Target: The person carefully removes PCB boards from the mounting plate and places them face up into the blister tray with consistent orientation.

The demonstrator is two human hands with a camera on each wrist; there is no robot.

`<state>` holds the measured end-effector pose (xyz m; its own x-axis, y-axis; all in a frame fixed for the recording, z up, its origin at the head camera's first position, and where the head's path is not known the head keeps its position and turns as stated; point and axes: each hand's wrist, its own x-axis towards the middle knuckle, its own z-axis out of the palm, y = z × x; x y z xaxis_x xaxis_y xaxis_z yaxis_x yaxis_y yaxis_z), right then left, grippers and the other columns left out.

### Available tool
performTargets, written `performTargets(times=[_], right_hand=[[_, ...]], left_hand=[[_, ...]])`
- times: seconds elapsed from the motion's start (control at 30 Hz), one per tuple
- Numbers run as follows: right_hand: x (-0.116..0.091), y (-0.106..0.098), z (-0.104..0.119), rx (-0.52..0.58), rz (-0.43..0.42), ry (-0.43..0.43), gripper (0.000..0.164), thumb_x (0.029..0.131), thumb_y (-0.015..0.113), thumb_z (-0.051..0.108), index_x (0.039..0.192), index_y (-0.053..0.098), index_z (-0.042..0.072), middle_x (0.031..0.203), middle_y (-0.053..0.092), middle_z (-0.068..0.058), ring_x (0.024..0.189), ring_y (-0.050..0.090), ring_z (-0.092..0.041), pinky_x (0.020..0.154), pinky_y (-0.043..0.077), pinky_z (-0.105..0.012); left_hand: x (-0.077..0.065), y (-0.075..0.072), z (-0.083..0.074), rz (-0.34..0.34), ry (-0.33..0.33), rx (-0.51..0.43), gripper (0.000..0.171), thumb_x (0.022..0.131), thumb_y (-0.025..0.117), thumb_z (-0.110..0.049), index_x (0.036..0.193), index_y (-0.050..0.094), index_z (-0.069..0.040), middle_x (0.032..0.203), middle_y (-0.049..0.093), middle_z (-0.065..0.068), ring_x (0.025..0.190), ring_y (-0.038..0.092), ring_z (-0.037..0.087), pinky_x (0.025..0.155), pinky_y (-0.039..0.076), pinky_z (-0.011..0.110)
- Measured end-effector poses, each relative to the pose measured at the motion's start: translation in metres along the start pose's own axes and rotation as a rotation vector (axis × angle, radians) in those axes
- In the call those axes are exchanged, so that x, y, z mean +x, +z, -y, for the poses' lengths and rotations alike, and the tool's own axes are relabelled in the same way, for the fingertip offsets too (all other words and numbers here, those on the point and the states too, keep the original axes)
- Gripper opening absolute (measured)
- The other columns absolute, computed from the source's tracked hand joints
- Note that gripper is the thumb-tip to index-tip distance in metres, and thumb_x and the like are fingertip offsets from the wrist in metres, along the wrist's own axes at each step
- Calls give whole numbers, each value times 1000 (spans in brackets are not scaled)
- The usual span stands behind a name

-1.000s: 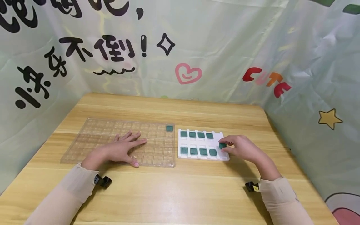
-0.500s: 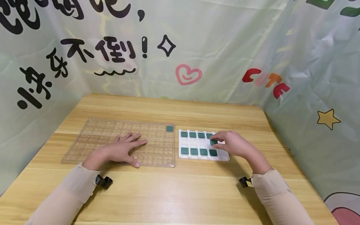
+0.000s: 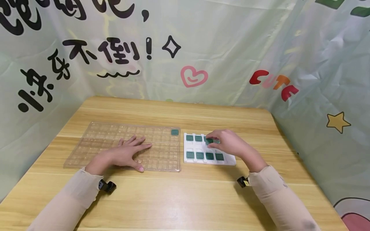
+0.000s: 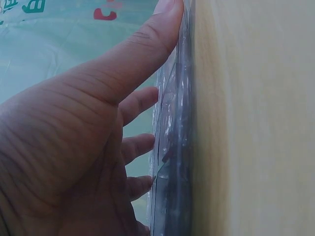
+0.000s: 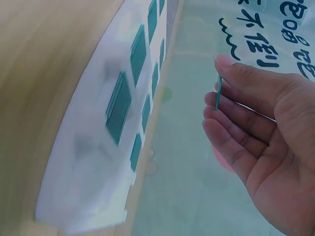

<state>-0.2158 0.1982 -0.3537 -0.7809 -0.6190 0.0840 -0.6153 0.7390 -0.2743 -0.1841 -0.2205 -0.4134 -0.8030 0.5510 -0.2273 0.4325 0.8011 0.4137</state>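
My right hand [image 3: 229, 144] pinches a thin green square chip [image 5: 218, 92] between thumb and fingertips, above the white tray [image 3: 199, 147]. In the right wrist view the chip is edge-on and apart from the tray surface. Several green chips sit in two rows in that tray, and my right hand partly hides the far row. Fingers spread, my left hand [image 3: 121, 155] rests on the clear plastic compartment tray [image 3: 162, 152]. Its thumb [image 4: 147, 42] lies along the tray's near edge. One green chip [image 3: 174, 132] lies in the far right corner compartment of the clear tray.
Both trays lie side by side on a wooden table [image 3: 173, 199], with a narrow gap between them. A pale printed curtain [image 3: 225, 57] stands behind the table and along its sides. A small black camera [image 3: 107, 186] is worn at the left wrist.
My right hand has moved left across the white tray with the chip, from its right end toward the middle. My left hand stays in place on the clear tray.
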Motion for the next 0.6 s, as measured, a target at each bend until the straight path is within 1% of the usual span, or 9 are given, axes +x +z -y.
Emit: performTargets(times=[0.17,0.23,0.33,0.47,0.6], right_hand=[[11,2,8,2,7,-8,38,85,78,24,118,71,6,106,71,-3,91,66,-19,79,54,-37],[15,2,12,-8,4,-13,38,85,78,24,117,71,6,105,71,-3,89,66,-19,78,54,-37],[21,3,17,-8,0,2,38,85,79,25,117,71,7,105,71,-3,87,65,-17,78,54,-37],[29,4,22,1,-6,24,37,85,78,25,117,72,8,106,71,-3,89,65,-18,80,54,-37],[38,4,27,8,-18,14,35,85,78,24,116,72,8,106,71,-3,91,65,-19,81,54,-37]], left_hand=[[0,0,0,0,-3,-3,105,70,72,-71,155,30,-26,163,9,13,145,-2,45,103,-6,75],[1,0,1,-2,-4,-2,105,70,71,-71,155,30,-27,163,9,13,145,-2,45,102,-6,75],[1,1,1,-2,-6,-2,105,69,71,-71,155,30,-27,163,9,13,146,-2,45,102,-6,76],[1,0,1,1,-7,-4,105,69,71,-71,156,30,-27,163,9,12,146,-3,45,102,-7,75],[1,0,1,1,-3,-7,105,70,71,-71,156,30,-27,163,8,12,145,-3,45,102,-7,75]])
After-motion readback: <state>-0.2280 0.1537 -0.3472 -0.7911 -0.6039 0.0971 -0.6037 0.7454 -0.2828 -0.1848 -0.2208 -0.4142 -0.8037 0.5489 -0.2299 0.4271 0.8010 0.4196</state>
